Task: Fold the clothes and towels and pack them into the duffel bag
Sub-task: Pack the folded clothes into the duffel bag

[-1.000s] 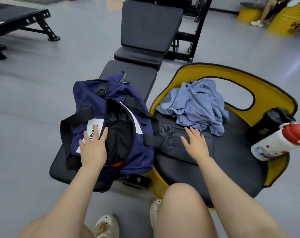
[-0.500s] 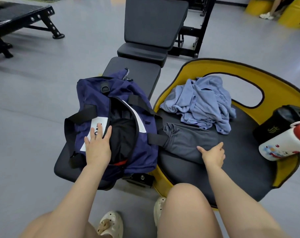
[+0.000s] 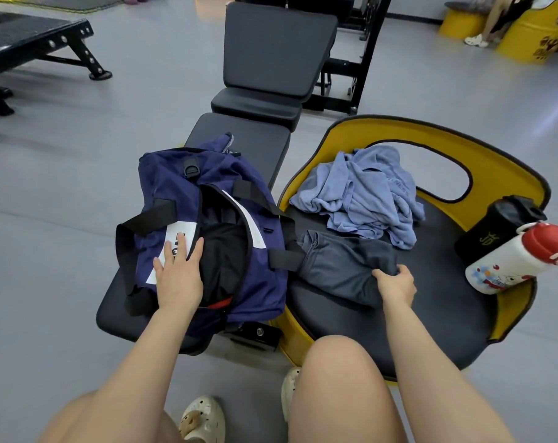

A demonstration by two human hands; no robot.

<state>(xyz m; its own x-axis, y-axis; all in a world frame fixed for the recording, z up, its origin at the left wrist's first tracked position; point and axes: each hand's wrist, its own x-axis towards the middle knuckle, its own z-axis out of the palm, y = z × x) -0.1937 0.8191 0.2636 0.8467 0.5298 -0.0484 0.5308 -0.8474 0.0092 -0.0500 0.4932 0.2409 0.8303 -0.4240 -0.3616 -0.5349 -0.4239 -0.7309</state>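
1. Gripping the folded grey garment [image 3: 341,270] at its near right edge, the right hand [image 3: 395,284] had its fingers curled into the cloth on the yellow chair [image 3: 431,314].
2. Flat with straight fingers, the left hand [image 3: 178,276] pressed the navy duffel bag [image 3: 188,177] beside its open mouth on the bench [image 3: 111,308].
3. Lifted by one edge, the fold would likely fall apart; the crumpled blue towel [image 3: 363,193] remained unfolded.

A navy duffel bag [image 3: 213,187] lies unzipped, black cloth inside. Just beside its right end lies a folded dark grey garment [image 3: 341,266], touching the bag's strap. Behind it sits a crumpled light blue towel [image 3: 367,193]
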